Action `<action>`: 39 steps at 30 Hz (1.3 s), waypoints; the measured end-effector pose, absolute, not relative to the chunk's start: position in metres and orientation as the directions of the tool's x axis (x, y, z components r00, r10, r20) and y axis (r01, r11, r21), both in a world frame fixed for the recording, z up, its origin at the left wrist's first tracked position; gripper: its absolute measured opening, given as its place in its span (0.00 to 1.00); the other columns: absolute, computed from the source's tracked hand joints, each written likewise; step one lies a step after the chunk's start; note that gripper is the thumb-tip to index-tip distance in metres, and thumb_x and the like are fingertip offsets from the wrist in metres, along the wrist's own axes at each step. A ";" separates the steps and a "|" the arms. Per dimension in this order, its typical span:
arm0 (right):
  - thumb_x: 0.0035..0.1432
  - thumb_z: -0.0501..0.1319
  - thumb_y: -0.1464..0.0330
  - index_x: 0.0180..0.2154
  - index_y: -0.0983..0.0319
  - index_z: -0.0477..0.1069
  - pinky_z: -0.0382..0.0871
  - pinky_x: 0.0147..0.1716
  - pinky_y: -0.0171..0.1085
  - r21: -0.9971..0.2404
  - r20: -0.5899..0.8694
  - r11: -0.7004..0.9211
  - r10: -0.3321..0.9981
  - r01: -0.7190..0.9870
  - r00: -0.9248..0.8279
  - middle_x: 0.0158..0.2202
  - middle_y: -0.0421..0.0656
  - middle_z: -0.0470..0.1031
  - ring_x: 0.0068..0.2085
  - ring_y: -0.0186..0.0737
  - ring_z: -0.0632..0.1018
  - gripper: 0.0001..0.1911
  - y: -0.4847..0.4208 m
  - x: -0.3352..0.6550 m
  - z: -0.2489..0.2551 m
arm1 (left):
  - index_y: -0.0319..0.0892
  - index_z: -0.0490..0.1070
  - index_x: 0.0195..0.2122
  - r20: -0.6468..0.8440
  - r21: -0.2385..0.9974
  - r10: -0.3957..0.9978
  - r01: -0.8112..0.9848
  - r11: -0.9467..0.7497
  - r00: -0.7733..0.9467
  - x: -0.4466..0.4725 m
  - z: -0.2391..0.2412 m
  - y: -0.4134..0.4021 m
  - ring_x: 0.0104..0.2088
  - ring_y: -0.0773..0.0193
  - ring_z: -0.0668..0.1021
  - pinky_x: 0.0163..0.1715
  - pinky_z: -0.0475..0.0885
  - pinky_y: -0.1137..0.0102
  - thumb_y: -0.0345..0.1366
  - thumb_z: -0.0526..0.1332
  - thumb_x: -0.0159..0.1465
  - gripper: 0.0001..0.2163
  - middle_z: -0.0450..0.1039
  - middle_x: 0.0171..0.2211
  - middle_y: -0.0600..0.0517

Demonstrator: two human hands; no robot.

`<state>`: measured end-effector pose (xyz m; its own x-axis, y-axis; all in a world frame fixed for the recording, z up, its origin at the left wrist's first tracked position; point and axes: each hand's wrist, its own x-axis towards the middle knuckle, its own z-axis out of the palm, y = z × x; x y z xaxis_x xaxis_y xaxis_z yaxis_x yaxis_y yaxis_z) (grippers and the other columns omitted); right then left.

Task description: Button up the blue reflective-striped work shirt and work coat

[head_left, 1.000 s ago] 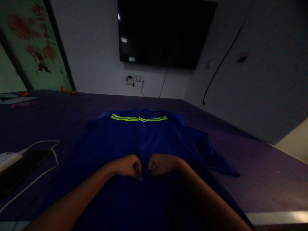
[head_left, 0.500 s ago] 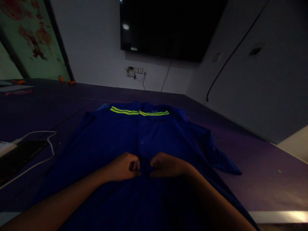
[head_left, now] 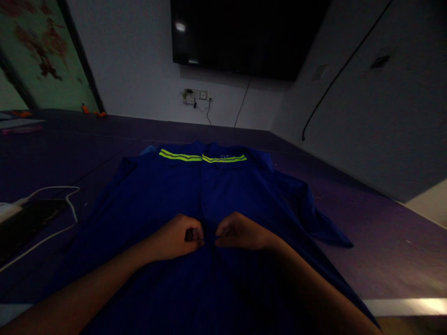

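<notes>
A dark blue work jacket (head_left: 167, 190) lies spread front up, its collar at the far end. Yellow-green reflective strips (head_left: 223, 159) cross its chest on both sides of the front opening. My left hand (head_left: 179, 238) is closed at the left of that opening, thumb and fingertips pinching the cloth. Facing it from the right, my right hand (head_left: 242, 232) pinches the front edge too, a small gap between the two hands. Darkness hides any button between the fingertips.
The jacket rests on a purple surface (head_left: 349, 200) with a pale front edge (head_left: 405, 307). At the left are a black device (head_left: 33, 223) and a white cable (head_left: 75, 209). Behind, a large dark screen (head_left: 240, 37) hangs above wall sockets (head_left: 199, 95).
The fingers of both hands have closed a little more on the front opening, and the hands sit slightly higher in view. The camera has tilted a little; the jacket lies where it was.
</notes>
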<state>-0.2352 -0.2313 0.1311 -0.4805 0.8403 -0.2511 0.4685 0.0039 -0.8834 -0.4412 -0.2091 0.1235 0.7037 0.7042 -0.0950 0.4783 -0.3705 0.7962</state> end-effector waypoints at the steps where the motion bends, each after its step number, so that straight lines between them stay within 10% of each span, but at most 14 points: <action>1: 0.41 0.66 0.61 0.27 0.67 0.73 0.59 0.21 0.28 -0.895 -0.243 -0.004 0.843 0.446 -0.481 0.21 0.39 0.71 0.22 0.29 0.69 0.15 -0.231 -0.235 0.129 | 0.38 0.70 0.24 -0.096 0.799 0.707 0.477 -0.365 0.701 -0.440 0.123 -0.209 0.21 0.73 0.68 0.21 0.60 0.78 0.34 0.57 0.51 0.05 0.69 0.20 0.55; 39: 0.52 0.55 0.70 0.38 0.68 0.74 0.59 0.18 0.25 -0.873 -0.270 0.103 0.712 0.476 -0.648 0.21 0.38 0.69 0.19 0.25 0.66 0.14 -0.222 -0.227 0.124 | 0.37 0.72 0.24 -0.104 0.817 0.648 0.436 -0.377 0.755 -0.439 0.116 -0.205 0.20 0.74 0.68 0.21 0.61 0.79 0.31 0.59 0.49 0.04 0.69 0.19 0.56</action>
<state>-0.2272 -0.2220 0.1244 -0.6482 0.7121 -0.2696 0.4760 0.1026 -0.8734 -0.4387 -0.2050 0.1161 0.7548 0.6477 -0.1037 0.4357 -0.3769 0.8174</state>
